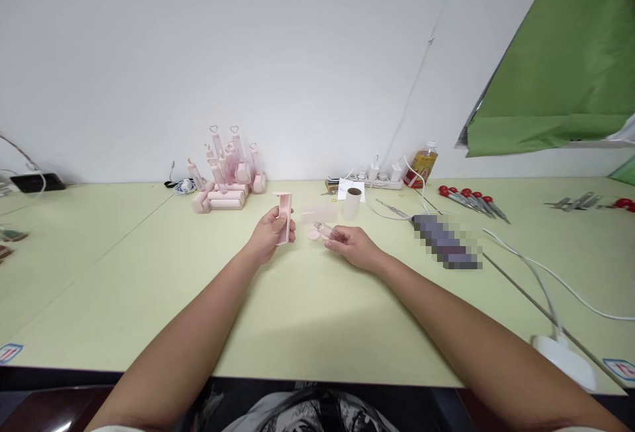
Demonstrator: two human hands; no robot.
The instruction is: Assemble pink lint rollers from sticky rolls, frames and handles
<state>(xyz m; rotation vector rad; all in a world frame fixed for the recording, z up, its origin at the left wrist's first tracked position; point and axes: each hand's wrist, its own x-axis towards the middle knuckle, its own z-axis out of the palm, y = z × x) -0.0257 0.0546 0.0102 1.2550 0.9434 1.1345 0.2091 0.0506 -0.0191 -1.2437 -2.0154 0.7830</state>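
My left hand (269, 233) is wrapped round an upright pink trough-shaped plastic piece (284, 219), its hollow side facing right. To its right, my right hand (353, 245) grips a small clear tube (324, 229) with a pale tip pointing left; its far end is hidden in the fingers. A round pink disc (313, 234) lies on the table just under the tube's tip. Behind it rests a translucent pink plastic piece (318, 212), lying on its side. A white cylinder with a dark opening (352, 206) stands behind my right hand.
Several pink tubes with heart-shaped tops (224, 161) stand in a cluster by the wall, pink cases (227, 199) before them. A power strip (381, 182), a drink bottle (423, 164), red-ended tools (473, 200), a blurred-out dark object (446, 241) and white cables (540, 260) lie rightward.
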